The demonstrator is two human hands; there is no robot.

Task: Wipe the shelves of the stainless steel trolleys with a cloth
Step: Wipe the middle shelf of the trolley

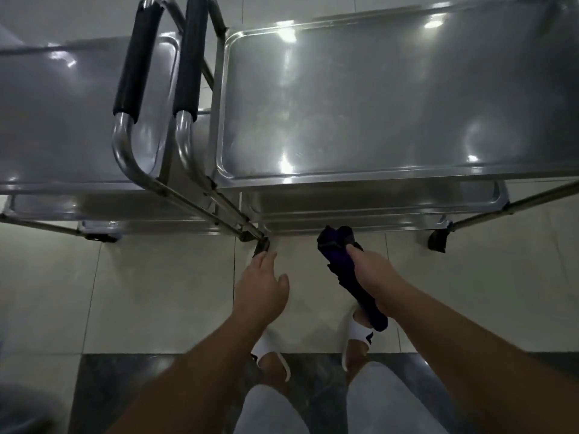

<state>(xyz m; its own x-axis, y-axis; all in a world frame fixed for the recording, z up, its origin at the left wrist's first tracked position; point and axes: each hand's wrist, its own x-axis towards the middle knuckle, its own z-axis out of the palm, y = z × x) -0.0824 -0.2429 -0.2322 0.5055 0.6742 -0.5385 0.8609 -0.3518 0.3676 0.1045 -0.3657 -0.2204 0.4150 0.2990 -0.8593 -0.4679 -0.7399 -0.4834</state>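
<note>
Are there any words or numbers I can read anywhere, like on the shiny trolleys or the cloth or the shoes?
No, there is nothing to read in this picture.
Right trolley: bare shiny steel, no label or number shows.
Left trolley: the same, and its black handle sleeves are plain.
Dark cloth held by the right hand: no print shows.
White slippers: a dark mark on one, too blurred to read.
</note>
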